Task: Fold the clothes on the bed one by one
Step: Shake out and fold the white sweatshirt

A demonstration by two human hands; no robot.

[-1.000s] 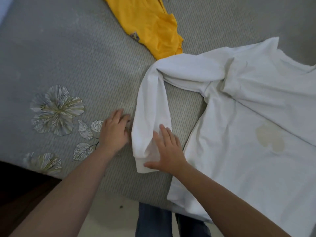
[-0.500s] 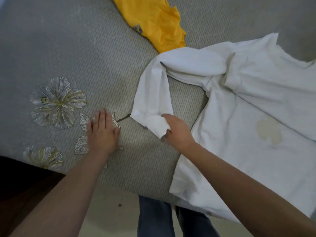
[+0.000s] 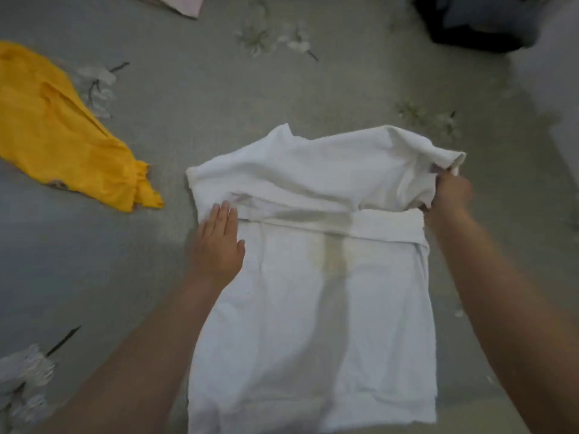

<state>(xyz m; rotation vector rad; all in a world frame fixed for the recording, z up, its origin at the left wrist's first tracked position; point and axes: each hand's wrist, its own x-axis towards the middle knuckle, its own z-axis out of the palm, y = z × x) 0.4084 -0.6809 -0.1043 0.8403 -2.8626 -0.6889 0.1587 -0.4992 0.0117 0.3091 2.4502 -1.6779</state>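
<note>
A white long-sleeved shirt [image 3: 313,324] lies on the grey bed [image 3: 203,104], its body running toward me, with one sleeve laid flat across the chest. My left hand [image 3: 219,242] rests flat, fingers together, on the shirt's left edge near the shoulder. My right hand [image 3: 449,192] is closed on bunched white fabric at the shirt's upper right shoulder, lifting it slightly. A faint yellowish stain shows in the middle of the shirt.
A yellow garment [image 3: 62,136] lies crumpled on the bed to the left. A pink cloth [image 3: 175,1] peeks in at the top edge. A dark pile [image 3: 479,23] sits at the top right. The bedspread carries flower prints.
The view has shifted over the shirt. The left sleeve now lies folded across the chest. My left hand moved from the bedspread onto the shirt; my right hand moved from the cuff to the right shoulder.
</note>
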